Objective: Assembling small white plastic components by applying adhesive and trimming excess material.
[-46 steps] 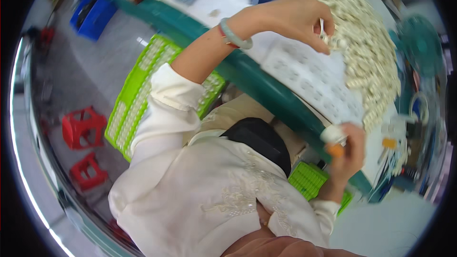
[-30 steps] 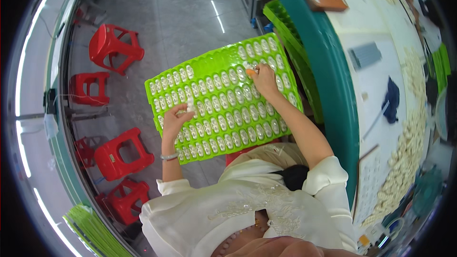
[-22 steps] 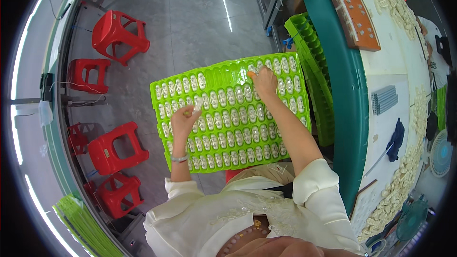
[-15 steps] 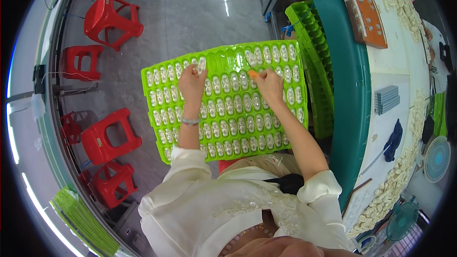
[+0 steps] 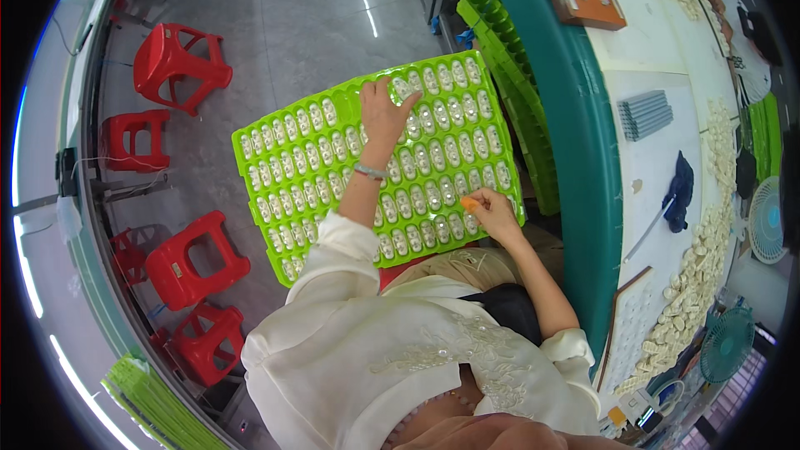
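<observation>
A bright green tray lies in front of me, its rows of oval hollows filled with white oval pieces dotted with small marks. At its far row, my left hand has thumb and fingers around a white oval piece; the fingers hide part of the row. Just left of that hand, a few hollows hold no piece. Low over the tray's near right part, my right hand pinches a small orange object, whose kind I cannot make out.
More green trays lean beside the teal edge of a white worktable on the right. On it are a grey bundle of rods, a dark blue cloth and heaped cream pieces. Red stools stand at left.
My left hand has moved right along the far row. The right hand, with the orange object, has drawn back toward the tray's near right side. The whole view has shifted slightly.
</observation>
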`<move>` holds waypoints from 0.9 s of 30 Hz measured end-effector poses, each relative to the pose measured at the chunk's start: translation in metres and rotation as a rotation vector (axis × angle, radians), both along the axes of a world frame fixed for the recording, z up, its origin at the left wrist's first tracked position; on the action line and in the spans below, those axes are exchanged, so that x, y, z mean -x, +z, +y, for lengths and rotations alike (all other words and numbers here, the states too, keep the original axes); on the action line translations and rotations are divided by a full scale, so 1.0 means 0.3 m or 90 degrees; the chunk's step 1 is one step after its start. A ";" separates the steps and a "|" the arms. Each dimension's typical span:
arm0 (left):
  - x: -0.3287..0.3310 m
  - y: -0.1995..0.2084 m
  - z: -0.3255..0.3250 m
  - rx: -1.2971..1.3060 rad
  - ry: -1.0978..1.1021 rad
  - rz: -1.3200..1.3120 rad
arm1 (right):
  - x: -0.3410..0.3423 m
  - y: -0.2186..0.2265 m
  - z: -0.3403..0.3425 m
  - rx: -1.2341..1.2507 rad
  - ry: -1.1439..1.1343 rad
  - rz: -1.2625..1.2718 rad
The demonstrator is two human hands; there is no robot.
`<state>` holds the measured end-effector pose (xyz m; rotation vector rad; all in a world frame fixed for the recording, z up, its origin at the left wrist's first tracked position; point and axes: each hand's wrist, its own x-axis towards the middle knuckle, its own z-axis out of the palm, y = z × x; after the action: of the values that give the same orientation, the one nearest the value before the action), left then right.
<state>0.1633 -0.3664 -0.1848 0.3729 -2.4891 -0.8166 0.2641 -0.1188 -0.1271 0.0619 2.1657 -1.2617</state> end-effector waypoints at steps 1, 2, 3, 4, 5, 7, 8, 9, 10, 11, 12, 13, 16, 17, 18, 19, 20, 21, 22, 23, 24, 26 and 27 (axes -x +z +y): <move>0.011 -0.016 0.024 0.017 0.007 -0.017 | -0.004 0.021 0.006 0.005 -0.001 -0.011; 0.009 -0.031 0.023 0.000 0.021 -0.067 | -0.014 0.015 0.017 0.018 0.021 -0.001; 0.003 -0.037 0.013 -0.001 0.022 -0.064 | -0.026 0.026 0.030 0.018 0.023 0.003; -0.002 -0.043 -0.002 -0.004 0.046 -0.067 | -0.037 0.040 0.041 0.049 -0.001 -0.013; -0.005 -0.051 -0.009 -0.007 0.072 -0.071 | -0.049 0.058 0.051 0.080 -0.023 -0.030; -0.015 -0.043 -0.021 -0.001 0.086 -0.054 | -0.083 0.112 0.075 0.095 -0.037 -0.031; -0.016 -0.040 -0.010 0.002 0.065 -0.018 | -0.104 0.134 0.097 0.092 -0.059 -0.047; -0.015 -0.035 0.015 0.004 0.041 0.019 | -0.128 0.156 0.121 0.088 -0.084 -0.062; -0.004 0.007 0.073 0.010 0.007 0.127 | -0.167 0.178 0.148 0.091 -0.081 -0.060; -0.011 0.050 0.130 0.011 0.003 0.130 | -0.214 0.203 0.182 0.082 -0.085 -0.007; -0.019 0.131 0.210 -0.118 -0.084 0.127 | -0.242 0.240 0.211 0.066 -0.101 0.054; -0.025 0.216 0.294 -0.254 -0.187 0.118 | -0.266 0.296 0.223 0.054 -0.132 0.065; -0.040 0.497 0.461 -0.264 -0.257 0.200 | -0.379 0.527 0.256 0.021 -0.117 0.139; -0.030 0.580 0.523 -0.210 -0.314 0.325 | -0.423 0.576 0.303 0.004 -0.087 0.154; -0.024 0.663 0.595 -0.214 -0.391 0.352 | -0.477 0.625 0.351 0.011 -0.113 0.162; -0.022 0.747 0.672 -0.213 -0.461 0.385 | -0.524 0.668 0.393 0.022 -0.132 0.176; -0.034 0.829 0.768 -0.228 -0.544 0.372 | -0.582 0.704 0.441 -0.004 -0.204 0.194; -0.054 0.893 0.853 -0.229 -0.615 0.360 | -0.642 0.736 0.489 -0.018 -0.229 0.192; -0.063 0.924 0.948 -0.227 -0.726 0.313 | -0.699 0.757 0.536 -0.025 -0.245 0.189; -0.074 0.954 1.044 -0.121 -0.836 0.398 | -0.752 0.796 0.570 -0.072 -0.295 0.193; -0.094 0.966 1.142 -0.060 -0.935 0.394 | -0.801 0.800 0.624 -0.109 -0.347 0.231; -0.125 0.935 1.311 0.021 -1.140 0.313 | -0.857 0.806 0.714 -0.221 -0.432 0.319; -0.145 0.903 1.396 0.039 -1.238 0.233 | -0.878 0.821 0.782 -0.298 -0.460 0.372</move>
<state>0.2067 0.0523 0.0860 -2.2339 -1.7916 -1.1179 0.5275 0.1158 0.1191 0.8226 3.0794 -1.1841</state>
